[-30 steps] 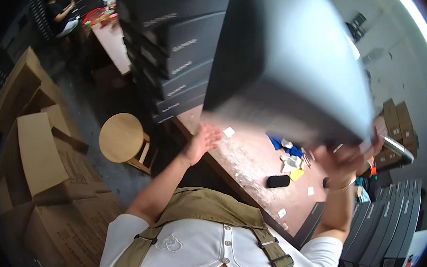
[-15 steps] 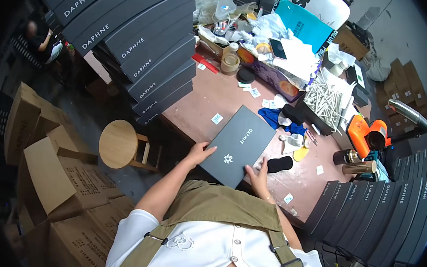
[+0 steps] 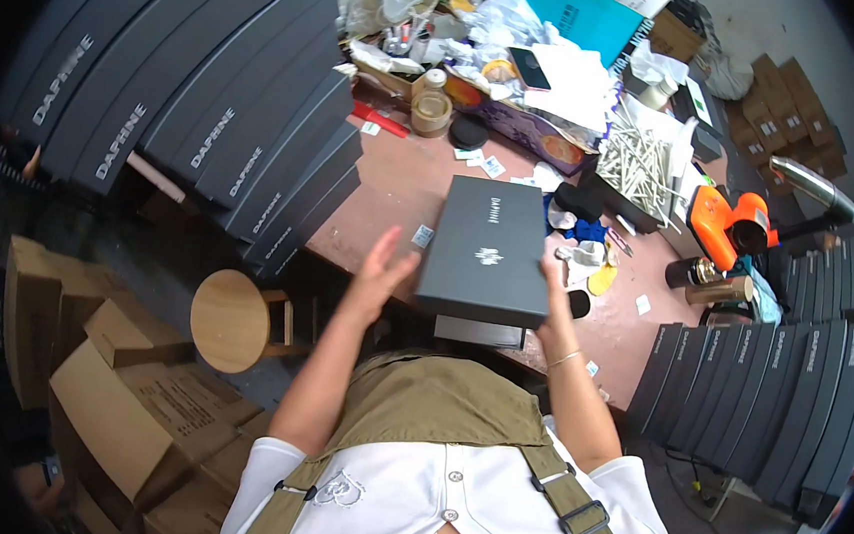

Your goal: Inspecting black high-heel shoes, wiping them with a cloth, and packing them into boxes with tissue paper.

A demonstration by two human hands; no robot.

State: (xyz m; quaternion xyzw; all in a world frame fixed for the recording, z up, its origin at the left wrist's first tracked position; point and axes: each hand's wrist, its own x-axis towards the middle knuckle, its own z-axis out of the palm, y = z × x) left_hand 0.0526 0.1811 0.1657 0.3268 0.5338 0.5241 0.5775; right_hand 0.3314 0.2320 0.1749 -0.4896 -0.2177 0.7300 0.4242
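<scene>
A dark grey cardboard box (image 3: pixel 488 227) with a pale emblem on top is tilted above the front of the table. My right hand (image 3: pixel 557 302) grips its right side near the front corner. Just off its left side is my left hand (image 3: pixel 383 274), open with the fingers spread; the box hides none of its palm side clearly enough to show contact. Below the box's front edge, a narrower grey panel (image 3: pixel 480 332) shows at the table edge; whether it belongs to the same box I cannot tell.
Stacks of grey boxes rise at the left (image 3: pixel 226 141) and right (image 3: pixel 758 394). A round wooden stool (image 3: pixel 230 321) and open brown cartons (image 3: pixel 125 414) stand at left. Behind lie a tray of white sticks (image 3: pixel 643 169), an orange heat tool (image 3: pixel 716 228), cloths (image 3: pixel 580 264) and a phone (image 3: pixel 530 68).
The box has come up off the table and turned more upright in view. My left hand has let go of its left edge. My right hand has shifted up along the right side.
</scene>
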